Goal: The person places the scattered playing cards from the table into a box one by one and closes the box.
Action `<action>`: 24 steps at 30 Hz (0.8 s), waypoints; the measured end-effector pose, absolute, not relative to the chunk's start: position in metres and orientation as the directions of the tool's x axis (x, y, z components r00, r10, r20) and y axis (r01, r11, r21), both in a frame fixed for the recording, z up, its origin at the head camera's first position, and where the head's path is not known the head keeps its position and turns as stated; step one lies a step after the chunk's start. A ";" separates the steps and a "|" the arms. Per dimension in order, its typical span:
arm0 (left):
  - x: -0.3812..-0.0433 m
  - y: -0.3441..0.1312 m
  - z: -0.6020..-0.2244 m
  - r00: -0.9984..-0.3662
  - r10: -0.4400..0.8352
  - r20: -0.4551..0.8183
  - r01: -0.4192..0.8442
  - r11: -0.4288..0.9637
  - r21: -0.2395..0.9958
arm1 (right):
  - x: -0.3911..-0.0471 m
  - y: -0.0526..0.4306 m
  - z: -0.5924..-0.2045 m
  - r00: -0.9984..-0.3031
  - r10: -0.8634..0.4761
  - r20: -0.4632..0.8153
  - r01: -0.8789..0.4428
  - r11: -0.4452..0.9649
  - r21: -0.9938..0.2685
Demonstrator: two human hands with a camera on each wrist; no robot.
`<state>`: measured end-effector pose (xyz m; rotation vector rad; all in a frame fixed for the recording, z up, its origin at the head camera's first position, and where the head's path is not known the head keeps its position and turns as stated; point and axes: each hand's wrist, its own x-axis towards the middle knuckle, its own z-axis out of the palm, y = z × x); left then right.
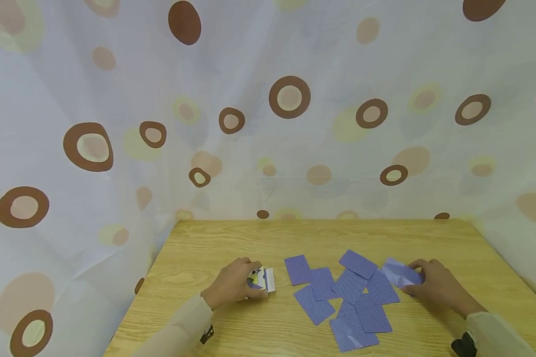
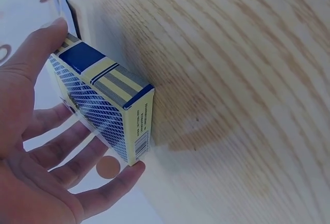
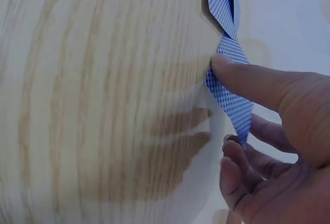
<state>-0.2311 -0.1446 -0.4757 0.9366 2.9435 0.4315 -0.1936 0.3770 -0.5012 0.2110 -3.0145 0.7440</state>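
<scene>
On the left part of the table, my left hand grips a playing card box, thumb on one narrow side and fingers along the other. The box is blue and cream with a barcode on its end; a white flap sticks out towards the cards. To the right, my right hand pinches a blue-backed playing card between thumb and fingers, at the right edge of the spread. The right wrist view has the thumb lying across this card. Several more cards lie face down, partly overlapping, between both hands.
The wooden table runs back to a pale curtain with brown and yellow spots. The same curtain hangs along the left and right sides. One card lies at the left end of the spread, nearest the box.
</scene>
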 end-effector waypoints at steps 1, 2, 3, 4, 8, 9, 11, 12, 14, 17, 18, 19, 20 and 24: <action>-0.231 -0.145 -0.476 -0.821 0.568 0.060 0.561 0.783 0.269 | -0.194 0.377 -0.501 -0.990 -0.121 0.074 -0.142 0.871 -0.470; -0.231 -0.145 -0.476 -0.822 0.566 0.059 0.559 0.784 0.271 | -0.194 0.377 -0.502 -0.989 -0.119 0.088 -0.147 0.867 -0.476; -0.230 -0.145 -0.476 -0.823 0.565 0.057 0.557 0.785 0.273 | -0.194 0.376 -0.503 -0.987 -0.119 0.104 -0.154 0.864 -0.479; -0.230 -0.145 -0.476 -0.824 0.564 0.056 0.556 0.785 0.273 | -0.194 0.376 -0.504 -0.986 -0.122 0.117 -0.164 0.861 -0.481; -0.230 -0.145 -0.477 -0.825 0.562 0.055 0.552 0.784 0.284 | -0.196 0.375 -0.508 -0.977 -0.151 0.154 -0.205 0.870 -0.448; -0.230 -0.145 -0.477 -0.824 0.563 0.056 0.554 0.782 0.286 | -0.196 0.375 -0.509 -0.975 -0.158 0.156 -0.211 0.875 -0.435; -0.230 -0.145 -0.478 -0.822 0.566 0.061 0.558 0.779 0.284 | -0.196 0.374 -0.509 -0.976 -0.165 0.143 -0.210 0.889 -0.408; -0.230 -0.145 -0.478 -0.820 0.569 0.065 0.562 0.778 0.282 | -0.196 0.374 -0.508 -0.978 -0.163 0.131 -0.203 0.894 -0.399; -0.230 -0.145 -0.478 -0.817 0.572 0.070 0.567 0.776 0.277 | -0.196 0.373 -0.508 -0.983 -0.154 0.103 -0.182 0.901 -0.393; -0.230 -0.145 -0.479 -0.816 0.574 0.074 0.570 0.774 0.275 | -0.196 0.373 -0.506 -0.987 -0.141 0.082 -0.162 0.910 -0.382; -0.230 -0.145 -0.479 -0.815 0.574 0.074 0.570 0.773 0.278 | -0.196 0.373 -0.506 -0.987 -0.138 0.083 -0.160 0.912 -0.379; -0.230 -0.145 -0.479 -0.815 0.574 0.074 0.570 0.773 0.280 | -0.195 0.373 -0.505 -0.987 -0.136 0.088 -0.160 0.913 -0.376; -0.230 -0.145 -0.479 -0.815 0.574 0.075 0.570 0.772 0.282 | -0.195 0.373 -0.504 -0.986 -0.136 0.098 -0.163 0.914 -0.373; -0.230 -0.146 -0.481 -0.812 0.579 0.081 0.576 0.768 0.281 | -0.192 0.375 -0.502 -0.981 -0.134 0.138 -0.175 0.922 -0.346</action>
